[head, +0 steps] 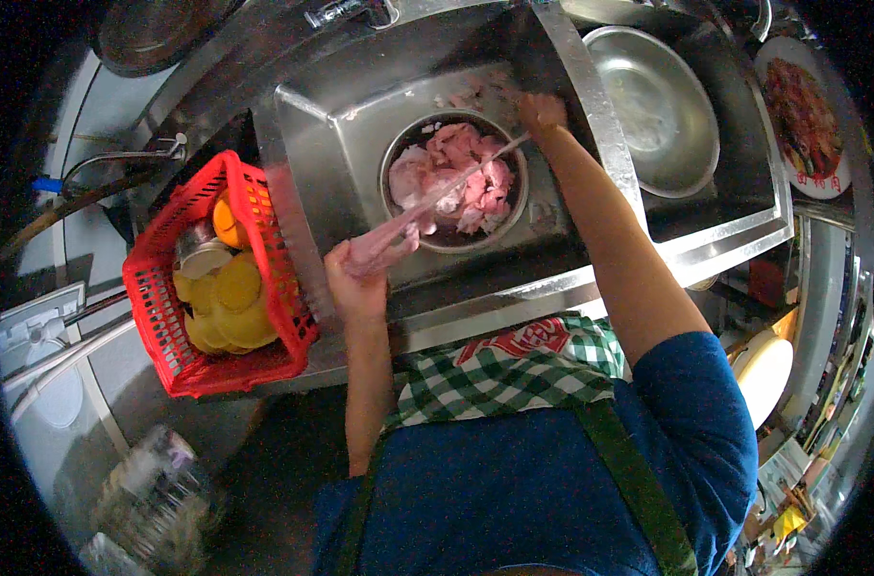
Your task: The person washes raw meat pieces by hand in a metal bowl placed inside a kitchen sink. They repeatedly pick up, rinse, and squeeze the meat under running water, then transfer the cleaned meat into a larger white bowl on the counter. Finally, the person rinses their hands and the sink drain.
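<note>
My left hand (359, 284) grips the wide end of a long pink strip of raw meat or offal (440, 192). The strip runs taut and slanting up to my right hand (543, 113), which is closed on its thin end. Beneath it, a round metal bowl (522, 203) holds pale pink raw pieces (460, 147), partly hidden by the strip. The bowl stands in a stainless steel sink basin (314, 169). Small pinkish scraps (469, 93) lie on the basin floor near my right hand.
Left of the basin stands a red plastic basket (138, 288) with yellow round lids and containers. A large metal bowl (667, 108) sits in the right basin. Past it is an oval plate of food (804, 119). A faucet (343, 13) is at the back.
</note>
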Tool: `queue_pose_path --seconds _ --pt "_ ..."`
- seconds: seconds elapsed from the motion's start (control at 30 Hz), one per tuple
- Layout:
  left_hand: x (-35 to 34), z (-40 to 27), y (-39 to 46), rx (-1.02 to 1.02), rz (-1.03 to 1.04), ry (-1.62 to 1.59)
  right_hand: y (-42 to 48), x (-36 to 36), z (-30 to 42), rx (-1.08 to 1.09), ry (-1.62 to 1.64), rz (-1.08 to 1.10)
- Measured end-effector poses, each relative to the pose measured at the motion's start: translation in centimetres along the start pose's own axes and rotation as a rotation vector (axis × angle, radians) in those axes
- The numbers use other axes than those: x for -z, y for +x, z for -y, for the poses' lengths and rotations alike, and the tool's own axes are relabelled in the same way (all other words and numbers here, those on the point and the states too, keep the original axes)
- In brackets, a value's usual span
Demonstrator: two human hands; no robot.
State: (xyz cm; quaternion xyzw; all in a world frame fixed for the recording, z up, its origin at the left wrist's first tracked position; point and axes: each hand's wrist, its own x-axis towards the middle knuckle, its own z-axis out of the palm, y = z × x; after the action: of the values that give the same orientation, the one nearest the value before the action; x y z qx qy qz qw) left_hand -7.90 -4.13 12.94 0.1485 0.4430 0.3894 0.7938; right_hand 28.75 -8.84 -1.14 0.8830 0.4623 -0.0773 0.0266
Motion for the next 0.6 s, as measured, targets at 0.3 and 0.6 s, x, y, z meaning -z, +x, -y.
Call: queue_pose_path --seconds 0.3,0.6 --pt "-3.6 -3.6 -2.6 0.031 0.039 -0.16 -0.2 -0.2 0.5 0.29 0.089 -0.197" --pt "-5.3 -2.1 -1.3 0.155 0.329 -0.137 -10.7 10.6 12.2 0.436 0.767 0.123"
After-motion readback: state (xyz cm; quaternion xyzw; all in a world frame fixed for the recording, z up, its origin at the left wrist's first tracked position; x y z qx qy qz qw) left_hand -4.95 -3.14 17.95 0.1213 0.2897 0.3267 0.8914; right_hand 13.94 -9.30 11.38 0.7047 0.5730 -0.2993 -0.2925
